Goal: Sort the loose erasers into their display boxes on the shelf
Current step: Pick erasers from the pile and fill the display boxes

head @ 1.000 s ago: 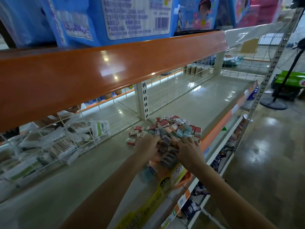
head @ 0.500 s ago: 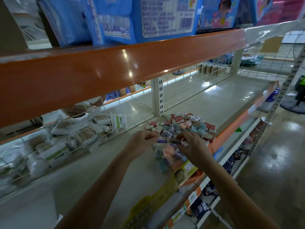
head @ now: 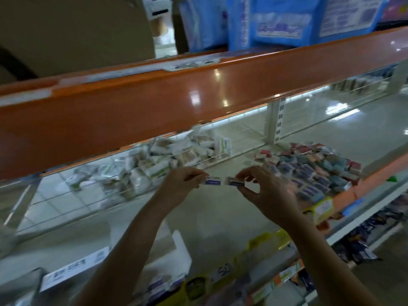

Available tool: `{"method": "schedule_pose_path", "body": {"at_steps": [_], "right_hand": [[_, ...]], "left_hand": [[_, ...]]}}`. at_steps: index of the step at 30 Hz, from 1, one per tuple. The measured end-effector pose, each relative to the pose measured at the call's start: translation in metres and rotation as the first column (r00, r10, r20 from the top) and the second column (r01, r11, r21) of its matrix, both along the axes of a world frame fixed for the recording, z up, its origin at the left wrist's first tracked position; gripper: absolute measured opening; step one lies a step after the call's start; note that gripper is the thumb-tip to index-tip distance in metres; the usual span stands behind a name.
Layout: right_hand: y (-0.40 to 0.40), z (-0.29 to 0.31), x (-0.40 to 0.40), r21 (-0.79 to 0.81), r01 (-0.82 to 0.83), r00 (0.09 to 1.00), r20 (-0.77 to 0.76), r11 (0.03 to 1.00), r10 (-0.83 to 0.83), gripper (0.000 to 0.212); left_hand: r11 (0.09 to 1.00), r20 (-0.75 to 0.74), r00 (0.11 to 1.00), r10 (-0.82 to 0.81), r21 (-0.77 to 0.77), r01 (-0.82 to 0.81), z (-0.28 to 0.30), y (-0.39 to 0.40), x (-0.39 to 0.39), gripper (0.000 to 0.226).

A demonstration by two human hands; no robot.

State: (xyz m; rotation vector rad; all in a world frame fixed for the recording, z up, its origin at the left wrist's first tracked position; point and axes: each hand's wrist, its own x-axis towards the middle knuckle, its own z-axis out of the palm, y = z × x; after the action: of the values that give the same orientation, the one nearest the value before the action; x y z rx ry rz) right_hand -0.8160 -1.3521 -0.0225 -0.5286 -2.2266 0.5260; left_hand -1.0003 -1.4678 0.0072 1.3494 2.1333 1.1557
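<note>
Erasers in hand: two small white erasers with blue sleeves, one per hand, held up above the shelf board (head: 212, 219), to the left of the eraser pile (head: 313, 171).
Left eraser (head: 213, 181): pinched at its left end by the left hand (head: 180, 184), lying level, its free end pointing at the other eraser.
Right eraser (head: 235, 181): pinched by the right hand (head: 262, 188), thumb below and fingers curled over the top; its left end sits just beside the left eraser, and whether the two touch cannot be told.
Hands: close together, each closed on its own eraser, forearms coming up from the bottom edge.
Eraser pile: a loose heap of pink, teal and blue-wrapped pieces lying on the shelf board, right of both hands and near the shelf's front edge.
Display boxes: yellow-edged cartons (head: 268, 241) along the front of the shelf board, below and nearer than the pile; contents blurred.
White packets (head: 159, 166): heaped behind a wire grid, left of the pile and beyond the hands.
Orange beam (head: 176, 100): crosses above the pile, with blue packages (head: 276, 21) standing on the level over it.
</note>
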Motion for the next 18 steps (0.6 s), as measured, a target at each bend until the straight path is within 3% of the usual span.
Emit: {"method": "schedule_pose_path", "body": {"at_steps": [10,15,18], "right_hand": [[-0.088,0.0,-0.053,-0.107,-0.254,0.943,0.195,0.961,0.27,0.018],[-0.112,-0.009,-0.066,-0.072,-0.384,0.843,0.38,0.921,0.381,0.019],[-0.121,-0.011,-0.069,-0.088,-0.396,0.771,0.508,0.914,0.383,0.02]], "left_hand": [[0.98,-0.012,0.98,0.2,0.016,-0.2,-0.011,-0.122,-0.034,0.024],[0.965,0.139,0.959,0.247,0.056,-0.256,-0.032,-0.159,-0.044,0.025],[0.964,0.15,0.957,0.248,0.055,-0.258,-0.039,-0.17,-0.043,0.025]]}}
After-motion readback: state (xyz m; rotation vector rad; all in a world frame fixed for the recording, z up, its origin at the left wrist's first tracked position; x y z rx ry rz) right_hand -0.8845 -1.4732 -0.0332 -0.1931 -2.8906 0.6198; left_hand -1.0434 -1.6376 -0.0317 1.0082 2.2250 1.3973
